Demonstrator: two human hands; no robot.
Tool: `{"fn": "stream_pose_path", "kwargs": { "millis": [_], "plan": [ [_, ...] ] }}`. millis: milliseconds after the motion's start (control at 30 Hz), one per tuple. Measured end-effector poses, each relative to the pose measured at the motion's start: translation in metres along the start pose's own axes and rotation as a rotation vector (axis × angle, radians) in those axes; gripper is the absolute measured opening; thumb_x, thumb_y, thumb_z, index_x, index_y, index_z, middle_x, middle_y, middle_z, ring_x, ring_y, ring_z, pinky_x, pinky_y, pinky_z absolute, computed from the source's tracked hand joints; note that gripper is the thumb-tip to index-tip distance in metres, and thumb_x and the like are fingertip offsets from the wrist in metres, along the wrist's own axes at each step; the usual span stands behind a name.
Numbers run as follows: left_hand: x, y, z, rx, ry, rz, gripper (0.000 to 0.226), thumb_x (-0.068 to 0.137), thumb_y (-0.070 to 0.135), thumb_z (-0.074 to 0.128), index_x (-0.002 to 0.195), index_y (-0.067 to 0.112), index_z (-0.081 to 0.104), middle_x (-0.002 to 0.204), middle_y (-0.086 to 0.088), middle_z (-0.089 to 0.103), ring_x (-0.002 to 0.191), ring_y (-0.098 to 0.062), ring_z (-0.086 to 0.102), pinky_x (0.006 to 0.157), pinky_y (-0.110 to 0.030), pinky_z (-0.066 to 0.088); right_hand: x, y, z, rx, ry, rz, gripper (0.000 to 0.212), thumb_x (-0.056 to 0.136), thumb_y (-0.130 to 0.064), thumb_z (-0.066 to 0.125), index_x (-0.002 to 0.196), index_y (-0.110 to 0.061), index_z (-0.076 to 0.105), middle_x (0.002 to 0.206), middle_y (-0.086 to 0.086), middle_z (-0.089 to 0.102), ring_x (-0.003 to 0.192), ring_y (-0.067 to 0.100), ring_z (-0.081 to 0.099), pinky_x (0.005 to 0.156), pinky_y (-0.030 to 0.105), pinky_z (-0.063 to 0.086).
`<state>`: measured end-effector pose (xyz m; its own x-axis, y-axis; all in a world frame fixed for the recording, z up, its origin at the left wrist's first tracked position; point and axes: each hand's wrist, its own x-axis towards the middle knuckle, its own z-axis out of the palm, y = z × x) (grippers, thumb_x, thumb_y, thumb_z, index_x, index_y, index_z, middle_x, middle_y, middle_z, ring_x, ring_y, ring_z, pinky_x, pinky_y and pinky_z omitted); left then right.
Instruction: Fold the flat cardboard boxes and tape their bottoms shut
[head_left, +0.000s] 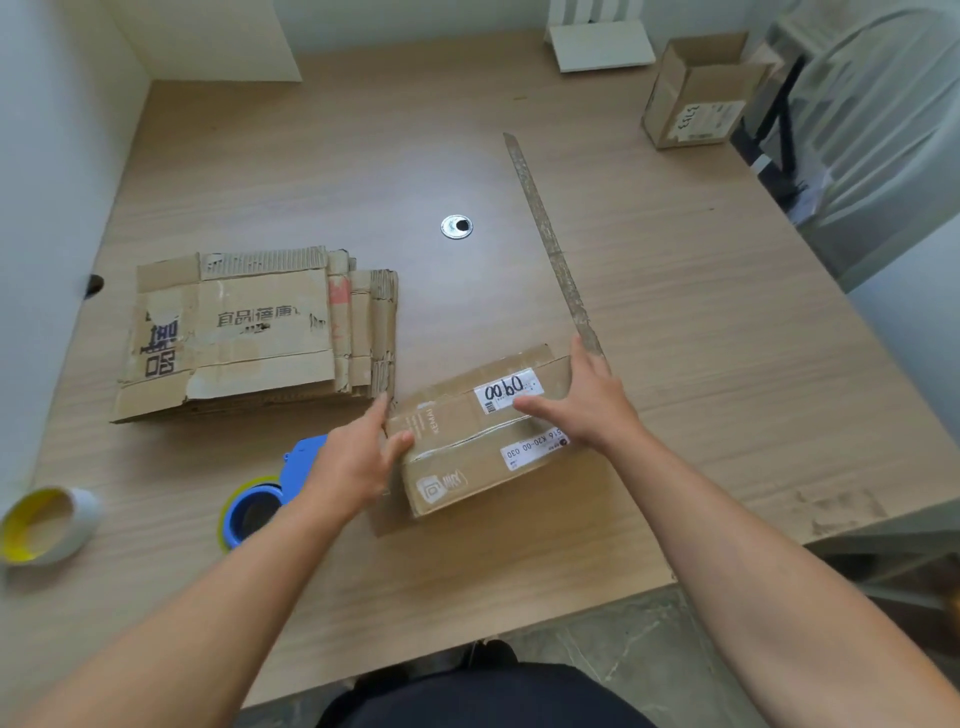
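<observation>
A folded cardboard box (467, 457) with white labels stands on the table in front of me, its closed flaps facing up. My left hand (353, 462) grips its left end, thumb on top and fingers down the side. My right hand (582, 405) holds the right end, thumb lying across the top near the "0060" label. A stack of flat cardboard boxes (249, 332) lies to the left. A blue tape dispenser (260, 499) sits just left of my left wrist.
A yellow-cored tape roll (47, 525) lies at the table's left edge. A long used strip of tape (550, 244) stretches away from the box. An open folded box (696, 93) stands far right, near a chair (857, 130). A metal grommet (456, 227) marks the table's middle.
</observation>
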<state>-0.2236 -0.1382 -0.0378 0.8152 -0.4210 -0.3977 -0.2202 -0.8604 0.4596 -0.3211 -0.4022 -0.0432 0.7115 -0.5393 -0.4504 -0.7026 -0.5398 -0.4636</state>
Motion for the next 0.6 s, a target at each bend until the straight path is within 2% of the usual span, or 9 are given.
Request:
{"fn": "stream_pose_path", "kwargs": {
  "millis": [100, 200, 300, 433, 600],
  "plan": [
    [-0.023, 0.007, 0.021, -0.217, 0.159, -0.174, 0.078, 0.095, 0.049, 0.056, 0.156, 0.015, 0.021, 0.139, -0.018, 0.054, 0.13, -0.037, 0.047, 0.101, -0.041, 0.039, -0.019, -0.007, 0.005, -0.088, -0.006, 0.035, 0.134, 0.055, -0.091, 0.062, 0.151, -0.045, -0.019, 0.166, 0.004, -0.001, 0.152, 0.029, 0.009, 0.119, 0.054, 0.019],
    [-0.038, 0.017, 0.048, -0.469, 0.159, -0.286, 0.093, 0.081, 0.057, 0.07, 0.15, 0.013, 0.026, 0.141, -0.011, 0.053, 0.129, -0.031, 0.049, 0.105, -0.041, 0.042, -0.036, -0.017, 0.019, -0.167, -0.021, 0.061, 0.131, 0.056, -0.093, 0.059, 0.147, -0.051, -0.025, 0.164, 0.01, -0.004, 0.15, 0.033, 0.009, 0.114, 0.056, 0.021],
    [-0.034, 0.024, 0.059, -0.523, 0.198, -0.311, 0.115, 0.068, 0.057, 0.081, 0.152, 0.01, 0.017, 0.151, -0.01, 0.039, 0.137, -0.028, 0.04, 0.111, -0.044, 0.036, -0.041, -0.022, 0.026, -0.198, -0.028, 0.081, 0.13, 0.056, -0.093, 0.058, 0.148, -0.05, -0.024, 0.162, 0.015, -0.001, 0.146, 0.036, 0.013, 0.11, 0.056, 0.024],
    [-0.025, 0.021, 0.061, -0.487, 0.251, -0.326, 0.107, 0.071, 0.052, 0.082, 0.15, 0.01, 0.023, 0.147, -0.01, 0.044, 0.133, -0.029, 0.044, 0.109, -0.043, 0.038, -0.039, -0.025, 0.03, -0.208, 0.027, 0.095, 0.128, 0.058, -0.091, 0.061, 0.151, -0.048, -0.016, 0.157, 0.016, 0.009, 0.141, 0.035, 0.02, 0.107, 0.055, 0.028],
    [-0.028, 0.013, 0.061, -0.479, 0.274, -0.281, 0.081, 0.087, 0.045, 0.069, 0.152, 0.016, 0.029, 0.142, -0.008, 0.053, 0.13, -0.03, 0.048, 0.104, -0.04, 0.039, -0.034, -0.004, 0.026, -0.093, 0.092, 0.007, 0.117, 0.071, -0.076, 0.067, 0.155, -0.042, -0.006, 0.152, 0.009, 0.027, 0.139, 0.028, 0.032, 0.108, 0.046, 0.036]
  ]
}}
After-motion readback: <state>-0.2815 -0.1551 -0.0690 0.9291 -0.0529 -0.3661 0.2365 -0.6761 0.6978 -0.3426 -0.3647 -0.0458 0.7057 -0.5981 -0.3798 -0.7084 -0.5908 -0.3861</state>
